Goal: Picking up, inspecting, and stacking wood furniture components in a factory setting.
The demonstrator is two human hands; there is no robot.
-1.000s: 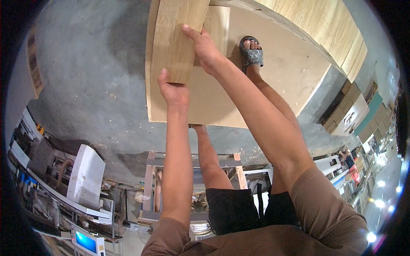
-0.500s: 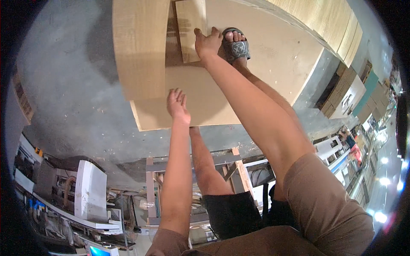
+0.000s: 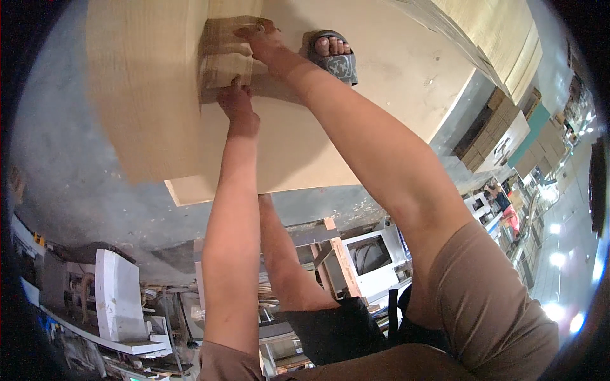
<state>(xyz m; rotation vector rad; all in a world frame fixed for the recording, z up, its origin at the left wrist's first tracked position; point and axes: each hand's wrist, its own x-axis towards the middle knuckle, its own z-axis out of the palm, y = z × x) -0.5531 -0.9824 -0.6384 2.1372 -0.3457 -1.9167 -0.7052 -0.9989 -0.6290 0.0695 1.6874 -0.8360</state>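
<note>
A short wooden board lies beside a larger, pale wood-grain panel at the upper left, partly in shadow. My left hand is closed on the board's near end, its thumb up over the edge. My right hand is farther off, closed around the board's right side with its fingers bent over the top. Beneath both hands is a broad tan sheet. How far the board's left edge sits against or under the panel cannot be made out.
My sandalled foot stands on the tan sheet, right of my right hand. Stacked wood panels lie at the upper right. Grey concrete floor borders the sheet. A wooden frame and a white cabinet-like block stand lower down.
My left hand, open and apart before, has moved up onto the board's near end. My right hand and the board have shifted left toward the large panel. The whole view has shifted.
</note>
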